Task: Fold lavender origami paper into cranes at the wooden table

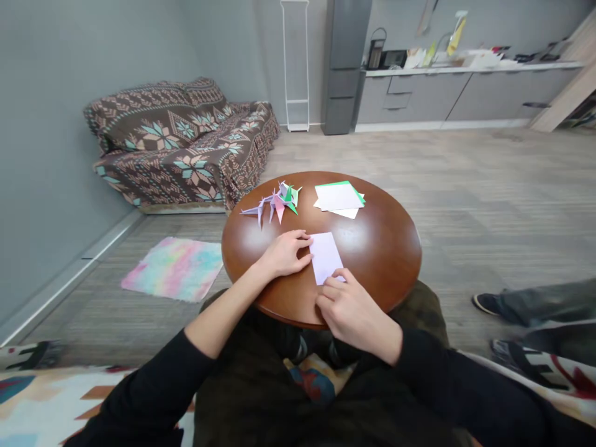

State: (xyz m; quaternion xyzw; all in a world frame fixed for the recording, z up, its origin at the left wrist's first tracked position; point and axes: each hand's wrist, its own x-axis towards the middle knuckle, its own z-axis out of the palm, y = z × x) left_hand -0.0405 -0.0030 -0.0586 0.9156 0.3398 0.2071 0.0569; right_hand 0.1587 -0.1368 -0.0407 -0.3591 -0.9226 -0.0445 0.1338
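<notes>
A light purple rectangle of folded origami paper (325,254) lies near the front of the round brown table (372,261). My left hand (289,253) rests at its left edge, fingertips touching the paper, thumb spread apart from the fingers. At the paper's near right corner is my right hand (342,304), its fingers curled and pressed onto that edge. The right fingers partly cover the corner. Beyond my left hand stands a group of folded paper cranes (278,202) in purple, pink, green and white.
A loose stack of paper sheets (339,197), white with a green one showing, lies toward the table's far side. A patterned sofa (186,143) and a pastel rug (174,268) are to the left. At the right, another person's leg (544,301) reaches in.
</notes>
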